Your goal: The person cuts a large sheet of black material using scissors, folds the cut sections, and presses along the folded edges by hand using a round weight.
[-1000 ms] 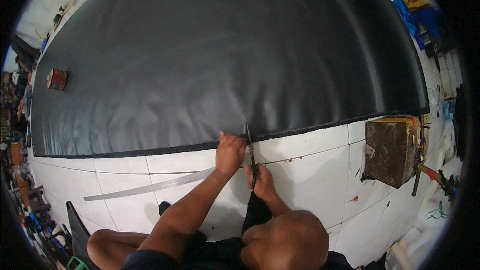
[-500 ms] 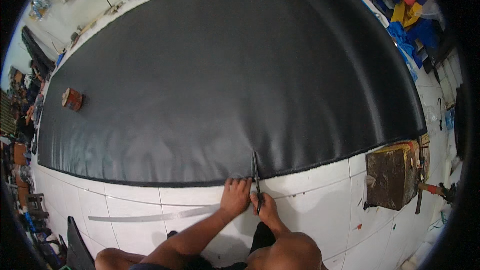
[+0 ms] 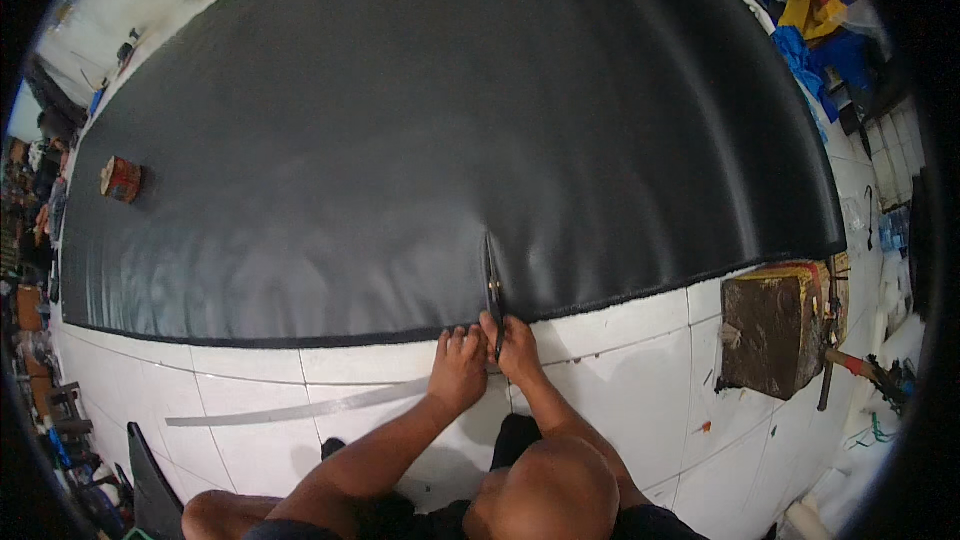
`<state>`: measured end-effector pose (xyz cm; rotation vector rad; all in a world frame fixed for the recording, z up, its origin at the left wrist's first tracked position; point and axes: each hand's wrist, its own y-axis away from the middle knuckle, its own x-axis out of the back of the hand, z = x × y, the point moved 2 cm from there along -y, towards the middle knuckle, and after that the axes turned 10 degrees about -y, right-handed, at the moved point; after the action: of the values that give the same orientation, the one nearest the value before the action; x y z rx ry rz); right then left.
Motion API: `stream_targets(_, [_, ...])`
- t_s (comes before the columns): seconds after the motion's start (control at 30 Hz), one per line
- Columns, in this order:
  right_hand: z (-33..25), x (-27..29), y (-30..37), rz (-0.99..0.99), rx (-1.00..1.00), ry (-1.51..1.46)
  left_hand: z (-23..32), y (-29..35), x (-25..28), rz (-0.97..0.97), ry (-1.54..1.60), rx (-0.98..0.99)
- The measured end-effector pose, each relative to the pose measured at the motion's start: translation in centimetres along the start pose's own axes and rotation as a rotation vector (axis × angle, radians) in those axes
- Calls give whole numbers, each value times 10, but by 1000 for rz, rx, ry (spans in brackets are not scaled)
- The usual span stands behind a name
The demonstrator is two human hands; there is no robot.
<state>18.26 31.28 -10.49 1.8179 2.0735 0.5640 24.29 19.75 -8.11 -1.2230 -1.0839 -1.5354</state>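
A large sheet of black leather-like material (image 3: pixel 380 140) covers most of the floor in front of me. My right hand (image 3: pixel 514 348) is closed round the handles of a pair of scissors (image 3: pixel 492 285), whose blades point away from me over the near part of the sheet. A small crease runs off from their tips. Close beside it on the left, my left hand (image 3: pixel 460 372) has its fingers curled at the sheet's near edge, pinching it. How far the lower blade runs under the sheet is hidden.
A long grey metal strip (image 3: pixel 290 412) lies on white floor tiles (image 3: pixel 620 390). Near the sheet's left end stands a rusty tin (image 3: pixel 121 180). At right sit a worn block (image 3: pixel 768 332) and a tool handle (image 3: pixel 852 364). Coloured scraps (image 3: pixel 815 15) are piled far right.
The scissors have gone farther over the sheet, away from me, and my right hand has moved forward with them. My left hand stays at the near edge. The view has shifted slightly.
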Motion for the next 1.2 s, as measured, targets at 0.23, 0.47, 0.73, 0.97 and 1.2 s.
stream_targets(0.23, [-13, -1, 8, -7, -150, -146, 2, 3, 1, -24, -1, -34])
stream_targets(0.47, [-38, -9, -42, -24, -149, -191, 8, 1, 6, -96, -54, -26])
stream_targets(0.73, [-66, -13, -71, 7, -135, -61, 2, 1, 6, -140, -88, -40])
stream_targets(0.97, [-82, -17, -103, -41, -130, -90, 2, -2, 15, -204, -31, -24])
stream_targets(1.2, [-104, -21, -163, -56, -55, -122, 5, -5, 12, -261, 10, -27])
